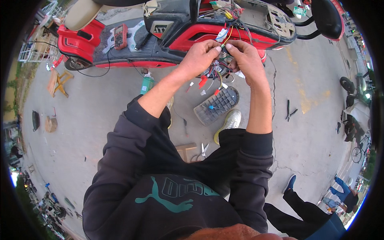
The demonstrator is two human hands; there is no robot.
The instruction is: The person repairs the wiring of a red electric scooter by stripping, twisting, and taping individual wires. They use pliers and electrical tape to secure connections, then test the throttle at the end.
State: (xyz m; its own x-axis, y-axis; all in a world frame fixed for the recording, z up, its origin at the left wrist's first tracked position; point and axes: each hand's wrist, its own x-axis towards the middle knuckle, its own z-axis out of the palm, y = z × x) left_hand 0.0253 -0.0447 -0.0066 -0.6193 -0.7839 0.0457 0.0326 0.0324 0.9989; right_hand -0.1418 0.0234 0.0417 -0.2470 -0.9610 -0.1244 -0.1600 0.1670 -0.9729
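My left hand [201, 57] and my right hand [247, 61] meet in front of the open side of a red scooter [188, 38]. Thumb and forefinger of both are pinched on a thin yellow-green wire [228, 36]. It comes down from a tangled wiring harness [236, 21] that spills out of the scooter body. The wire's end is mostly hidden by my fingertips. Below my hands hang more loose wires with red connectors [203, 81] and white plugs. A white connector [221, 35] sits just above my left fingertips.
A red multimeter [119, 37] lies on the scooter's footboard. On the ground are a grey plastic cover [216, 106] with a blue-handled screwdriver [214, 107] on it, scissors [204, 150], and black-handled pliers [290, 111]. A person's dark-trousered leg [294, 218] is at lower right.
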